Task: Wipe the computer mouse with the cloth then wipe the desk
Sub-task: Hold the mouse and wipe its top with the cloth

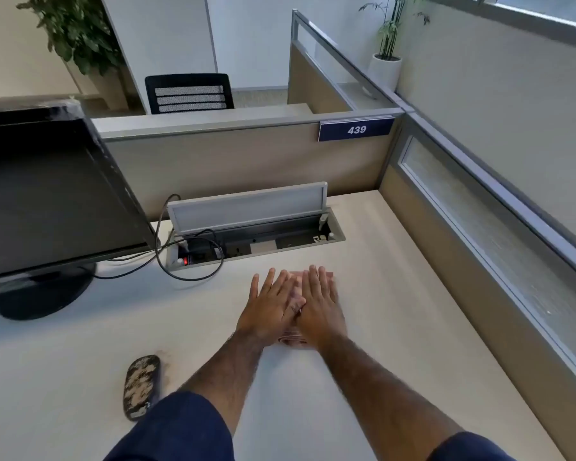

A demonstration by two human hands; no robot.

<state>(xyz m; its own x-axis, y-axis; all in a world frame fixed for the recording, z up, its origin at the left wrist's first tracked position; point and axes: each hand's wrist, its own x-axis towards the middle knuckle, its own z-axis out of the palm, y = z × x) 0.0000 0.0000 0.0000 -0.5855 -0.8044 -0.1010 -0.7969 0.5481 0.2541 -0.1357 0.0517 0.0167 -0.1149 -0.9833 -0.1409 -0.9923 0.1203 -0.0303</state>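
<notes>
A folded pinkish cloth lies flat on the pale desk, in front of the cable box. Both palms press down on it, fingers stretched out. My left hand covers its left part and my right hand covers its right part. The two hands touch, and only the cloth's edges show around them. The computer mouse, in a brown camouflage pattern, rests on the desk to the lower left, apart from both hands and beside my left sleeve.
A black monitor on a round stand occupies the left. An open cable box with sockets and looping black cables sits just beyond the hands. Partition walls close the desk at the back and right.
</notes>
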